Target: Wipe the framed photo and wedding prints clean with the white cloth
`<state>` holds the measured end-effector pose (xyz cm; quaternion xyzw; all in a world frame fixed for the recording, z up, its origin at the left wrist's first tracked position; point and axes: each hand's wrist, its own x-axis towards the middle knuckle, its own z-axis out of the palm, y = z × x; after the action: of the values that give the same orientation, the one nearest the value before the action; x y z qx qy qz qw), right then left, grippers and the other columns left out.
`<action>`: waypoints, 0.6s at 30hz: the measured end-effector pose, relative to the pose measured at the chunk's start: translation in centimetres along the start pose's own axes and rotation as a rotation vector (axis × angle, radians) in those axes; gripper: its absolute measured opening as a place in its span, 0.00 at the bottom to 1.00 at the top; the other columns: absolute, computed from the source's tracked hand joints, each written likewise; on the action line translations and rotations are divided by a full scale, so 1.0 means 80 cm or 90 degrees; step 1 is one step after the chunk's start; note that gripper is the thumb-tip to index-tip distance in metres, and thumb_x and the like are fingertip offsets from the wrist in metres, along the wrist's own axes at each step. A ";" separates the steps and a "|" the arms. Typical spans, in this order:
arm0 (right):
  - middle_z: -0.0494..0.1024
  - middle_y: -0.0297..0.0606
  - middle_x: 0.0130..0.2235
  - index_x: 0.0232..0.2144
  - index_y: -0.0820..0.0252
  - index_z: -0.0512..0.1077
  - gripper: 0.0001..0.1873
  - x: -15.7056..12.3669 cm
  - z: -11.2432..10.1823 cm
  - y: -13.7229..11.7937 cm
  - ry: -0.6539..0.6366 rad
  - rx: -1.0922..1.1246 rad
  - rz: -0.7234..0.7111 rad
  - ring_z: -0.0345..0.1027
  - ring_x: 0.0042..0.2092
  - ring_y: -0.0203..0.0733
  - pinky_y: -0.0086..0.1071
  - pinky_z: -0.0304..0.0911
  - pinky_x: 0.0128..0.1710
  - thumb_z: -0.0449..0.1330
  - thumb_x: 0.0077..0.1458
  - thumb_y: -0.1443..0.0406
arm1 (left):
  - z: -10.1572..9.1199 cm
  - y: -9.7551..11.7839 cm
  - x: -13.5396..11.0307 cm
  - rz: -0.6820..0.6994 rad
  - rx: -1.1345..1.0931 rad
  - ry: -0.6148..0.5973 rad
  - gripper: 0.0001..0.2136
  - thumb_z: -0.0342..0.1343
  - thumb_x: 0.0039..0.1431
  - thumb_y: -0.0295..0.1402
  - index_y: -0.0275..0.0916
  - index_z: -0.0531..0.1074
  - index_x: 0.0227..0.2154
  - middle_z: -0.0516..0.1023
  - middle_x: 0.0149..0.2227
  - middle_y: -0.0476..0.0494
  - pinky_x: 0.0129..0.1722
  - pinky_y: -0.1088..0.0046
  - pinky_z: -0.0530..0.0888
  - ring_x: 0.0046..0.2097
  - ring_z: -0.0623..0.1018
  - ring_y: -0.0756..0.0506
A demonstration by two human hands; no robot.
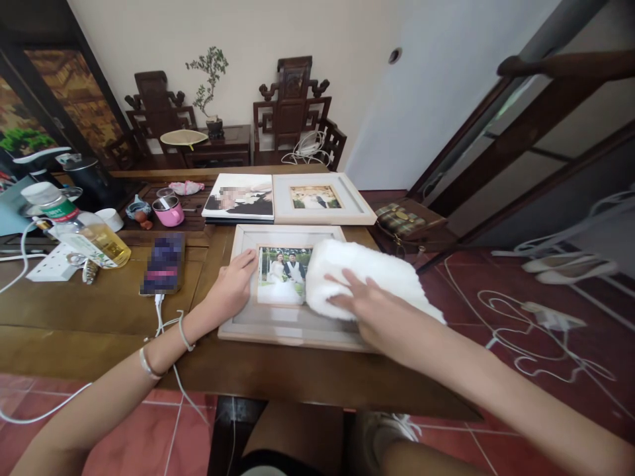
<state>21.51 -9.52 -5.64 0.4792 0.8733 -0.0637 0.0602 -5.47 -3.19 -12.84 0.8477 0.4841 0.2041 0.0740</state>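
A picture frame [288,335] with a pale wooden rim lies flat on the wooden table, with a photo [282,274] of two people outdoors at its centre. My left hand [235,284] holds the frame's left edge, fingers close together over the rim. A fluffy white cloth [381,268] covers the right part of the frame and overlaps the photo's right edge. On top of this cloth my right hand [360,301] presses down, its fingers bent into the pile. The cloth's far right end hangs past the frame.
Behind lie a second picture frame [360,206] and a photo album [241,196]. A phone [165,262] on a cable, a pink cup [169,211], a bottle [84,228] and a power strip [52,262] stand left. The table's edge [426,390] is near my legs.
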 end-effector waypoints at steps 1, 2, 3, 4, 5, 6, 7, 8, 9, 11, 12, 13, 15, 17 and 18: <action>0.59 0.52 0.63 0.53 0.64 0.70 0.36 0.013 -0.003 0.007 0.027 -0.022 0.019 0.47 0.64 0.63 0.55 0.57 0.57 0.48 0.40 0.83 | 0.000 0.000 0.000 0.002 0.001 0.002 0.26 0.41 0.53 0.17 0.31 0.64 0.56 0.62 0.62 0.33 0.62 0.56 0.60 0.64 0.60 0.40; 0.59 0.53 0.63 0.53 0.66 0.69 0.35 0.027 -0.004 0.016 0.057 -0.045 0.035 0.48 0.64 0.63 0.55 0.58 0.56 0.48 0.41 0.83 | -0.001 0.000 0.000 0.004 0.002 0.002 0.26 0.41 0.52 0.17 0.31 0.64 0.56 0.62 0.62 0.33 0.62 0.56 0.60 0.64 0.60 0.40; 0.59 0.55 0.63 0.53 0.67 0.69 0.34 0.041 -0.005 0.024 0.085 -0.065 0.048 0.48 0.64 0.63 0.54 0.59 0.55 0.48 0.42 0.82 | -0.002 0.001 0.000 0.005 0.003 0.001 0.26 0.41 0.52 0.17 0.32 0.64 0.56 0.63 0.62 0.33 0.62 0.56 0.61 0.64 0.61 0.40; 0.60 0.55 0.62 0.53 0.68 0.69 0.33 0.055 -0.004 0.033 0.109 -0.083 0.054 0.49 0.63 0.63 0.54 0.59 0.54 0.48 0.43 0.82 | -0.003 0.002 0.000 0.004 0.003 -0.001 0.26 0.41 0.53 0.17 0.32 0.64 0.56 0.63 0.61 0.34 0.62 0.56 0.61 0.64 0.61 0.40; 0.60 0.56 0.62 0.52 0.69 0.69 0.32 0.068 -0.004 0.041 0.126 -0.098 0.052 0.50 0.63 0.63 0.54 0.59 0.54 0.48 0.44 0.82 | -0.004 0.003 0.000 0.003 0.004 -0.005 0.26 0.41 0.53 0.17 0.33 0.64 0.56 0.63 0.61 0.34 0.62 0.56 0.61 0.64 0.61 0.40; 0.61 0.56 0.62 0.52 0.69 0.70 0.31 0.081 -0.003 0.047 0.136 -0.109 0.042 0.50 0.63 0.63 0.54 0.58 0.54 0.48 0.44 0.81 | -0.005 0.004 0.001 0.002 0.003 -0.008 0.27 0.41 0.53 0.17 0.33 0.64 0.56 0.64 0.61 0.34 0.61 0.56 0.62 0.64 0.61 0.40; 0.61 0.56 0.62 0.52 0.70 0.70 0.30 0.093 -0.002 0.051 0.140 -0.117 0.027 0.51 0.63 0.63 0.55 0.57 0.54 0.49 0.44 0.81 | -0.006 0.005 0.002 0.000 0.003 -0.011 0.27 0.40 0.53 0.16 0.33 0.64 0.56 0.64 0.61 0.34 0.61 0.56 0.62 0.64 0.61 0.40; 0.61 0.56 0.62 0.52 0.70 0.70 0.30 0.104 -0.002 0.052 0.138 -0.120 0.008 0.51 0.62 0.64 0.56 0.56 0.54 0.49 0.44 0.80 | -0.007 0.005 0.003 -0.002 0.001 -0.012 0.27 0.40 0.52 0.16 0.33 0.64 0.56 0.64 0.61 0.34 0.61 0.56 0.62 0.64 0.61 0.40; 0.61 0.56 0.62 0.52 0.69 0.70 0.31 0.115 -0.002 0.050 0.132 -0.119 -0.013 0.51 0.62 0.64 0.57 0.55 0.54 0.48 0.44 0.80 | -0.007 0.005 0.004 -0.004 0.000 -0.014 0.27 0.40 0.52 0.16 0.33 0.64 0.56 0.64 0.61 0.34 0.62 0.56 0.62 0.64 0.61 0.40; 0.62 0.55 0.62 0.53 0.68 0.69 0.33 0.133 -0.003 0.041 0.122 -0.114 -0.049 0.50 0.63 0.64 0.57 0.54 0.54 0.48 0.43 0.81 | -0.007 0.004 0.005 -0.009 -0.004 -0.016 0.27 0.40 0.52 0.16 0.32 0.64 0.56 0.64 0.61 0.34 0.62 0.57 0.61 0.63 0.62 0.40; 0.61 0.54 0.62 0.53 0.67 0.69 0.33 0.140 -0.005 0.035 0.119 -0.110 -0.066 0.50 0.63 0.63 0.57 0.53 0.54 0.48 0.43 0.81 | -0.006 0.003 0.006 -0.011 -0.006 -0.015 0.27 0.40 0.52 0.16 0.32 0.64 0.56 0.64 0.61 0.33 0.62 0.57 0.61 0.63 0.62 0.40; 0.61 0.53 0.62 0.54 0.66 0.69 0.34 0.147 -0.006 0.029 0.116 -0.105 -0.081 0.49 0.63 0.62 0.56 0.53 0.55 0.48 0.43 0.81 | -0.004 0.001 0.006 -0.011 -0.009 -0.013 0.27 0.40 0.52 0.17 0.31 0.64 0.56 0.63 0.61 0.33 0.62 0.57 0.61 0.64 0.62 0.40; 0.61 0.51 0.63 0.54 0.64 0.68 0.35 0.155 -0.010 0.019 0.113 -0.096 -0.100 0.48 0.64 0.60 0.54 0.52 0.56 0.48 0.43 0.81 | -0.002 -0.002 0.005 -0.009 -0.019 -0.005 0.27 0.41 0.53 0.17 0.32 0.63 0.57 0.62 0.62 0.33 0.62 0.56 0.60 0.64 0.61 0.40; 0.62 0.51 0.62 0.55 0.64 0.68 0.35 0.155 -0.013 0.017 0.108 -0.087 -0.102 0.48 0.64 0.58 0.53 0.53 0.55 0.48 0.43 0.82 | 0.001 -0.006 0.004 -0.004 -0.029 0.002 0.28 0.41 0.53 0.17 0.32 0.62 0.58 0.62 0.62 0.33 0.63 0.55 0.59 0.64 0.60 0.41; 0.65 0.52 0.60 0.55 0.64 0.68 0.35 0.152 -0.014 0.019 0.104 -0.083 -0.096 0.49 0.63 0.58 0.52 0.54 0.54 0.47 0.43 0.82 | 0.001 -0.007 0.003 -0.002 -0.032 0.004 0.28 0.41 0.53 0.17 0.33 0.62 0.58 0.61 0.62 0.34 0.63 0.55 0.59 0.64 0.60 0.41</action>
<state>16.22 1.56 -6.65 0.4108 0.9112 0.0284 0.0152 -5.74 -2.69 -13.02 0.8442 0.4802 0.2185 0.0940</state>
